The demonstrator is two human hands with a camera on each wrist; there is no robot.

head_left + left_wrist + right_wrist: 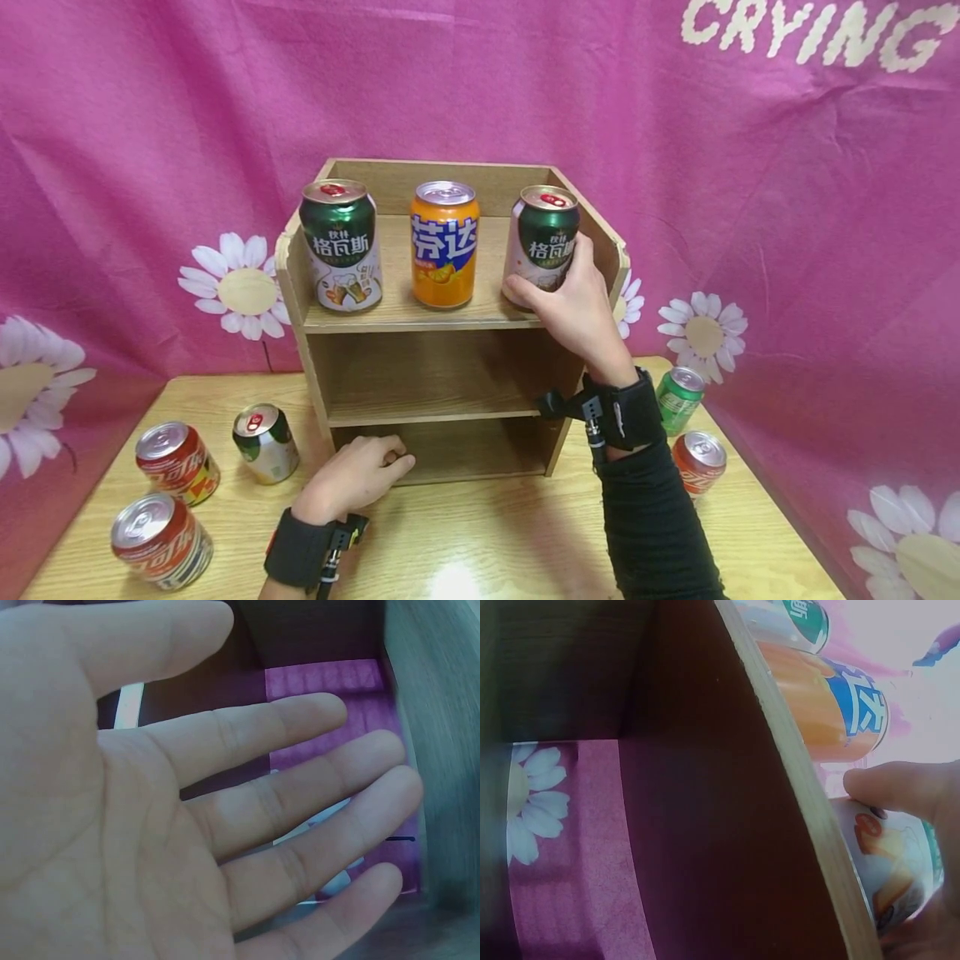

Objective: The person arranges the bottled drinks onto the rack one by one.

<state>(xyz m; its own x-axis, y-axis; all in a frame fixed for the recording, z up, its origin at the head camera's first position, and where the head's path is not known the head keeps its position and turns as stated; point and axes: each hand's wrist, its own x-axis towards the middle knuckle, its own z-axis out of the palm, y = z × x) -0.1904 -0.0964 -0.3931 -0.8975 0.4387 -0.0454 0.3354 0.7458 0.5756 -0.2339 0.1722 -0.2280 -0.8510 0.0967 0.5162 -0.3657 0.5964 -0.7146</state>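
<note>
On the top board of a wooden shelf [420, 325], my right hand [577, 304] grips a green-and-white drink can [549, 229] at the right end, thumb on its near left side. The right wrist view also shows this can [889, 855], upright against the board's front edge. An orange soda can [444, 250] stands in the middle of that board, and a matching green-and-white can [339, 242] stands at the left. Near the lowest compartment's front left, my left hand [356, 475] holds nothing; its fingers [292, 802] are spread and nearly straight in the left wrist view.
Left of the shelf, two red soda cans [177, 462] and another green-and-white can [266, 443] stand on the wooden table [465, 542]. At the right, behind my right forearm, are a green can [679, 400] and a red can [699, 462]. A pink flowered cloth [450, 83] hangs behind.
</note>
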